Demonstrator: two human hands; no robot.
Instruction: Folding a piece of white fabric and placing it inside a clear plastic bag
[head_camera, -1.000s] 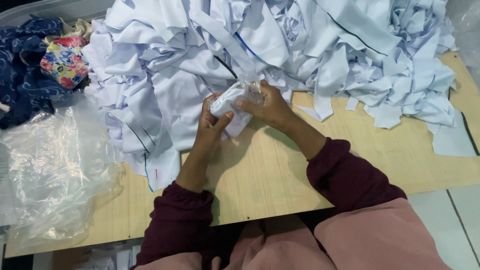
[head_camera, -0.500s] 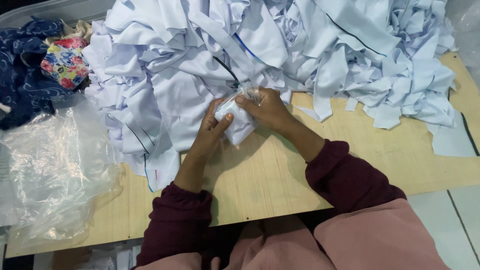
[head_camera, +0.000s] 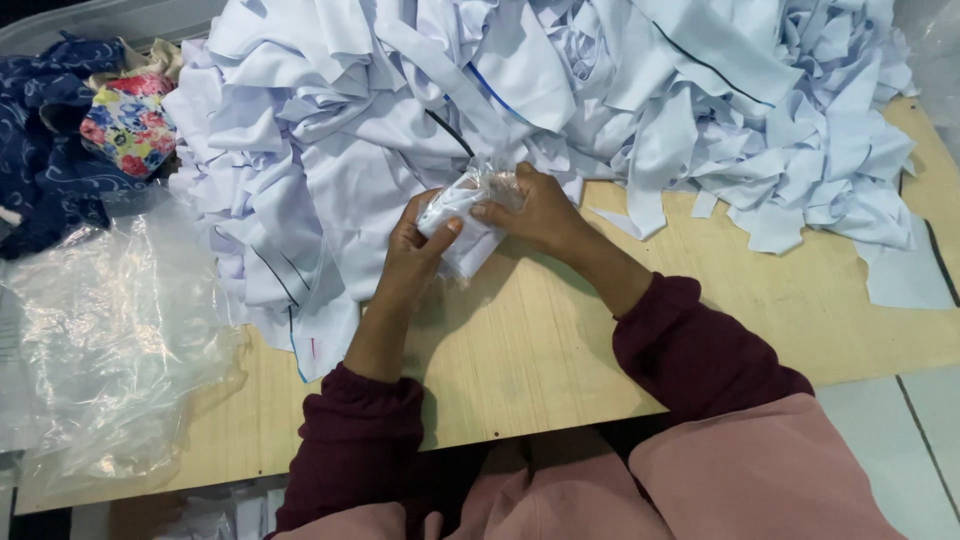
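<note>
Both of my hands hold a small clear plastic bag (head_camera: 462, 218) stuffed with white cloth, just above the wooden table (head_camera: 560, 350). My left hand (head_camera: 412, 258) grips it from below and the left, thumb pressed on its side. My right hand (head_camera: 535, 212) pinches the bag's crumpled open top with thumb and fingers. Right behind the bag lies a big heap of white fabric scraps (head_camera: 520, 90), some with dark or blue lines. Dark red sleeves cover both forearms.
A large crumpled sheet of clear plastic (head_camera: 110, 330) covers the table's left part. Dark blue patterned cloth (head_camera: 40, 150) and a floral piece (head_camera: 128, 122) lie at the far left. A loose white scrap (head_camera: 905, 275) sits by the right edge, with tiled floor (head_camera: 910, 440) beyond.
The bag has been turned and shifted slightly between my hands, dipping lower half a second ago and now back up. My hands stay in the same spot.
</note>
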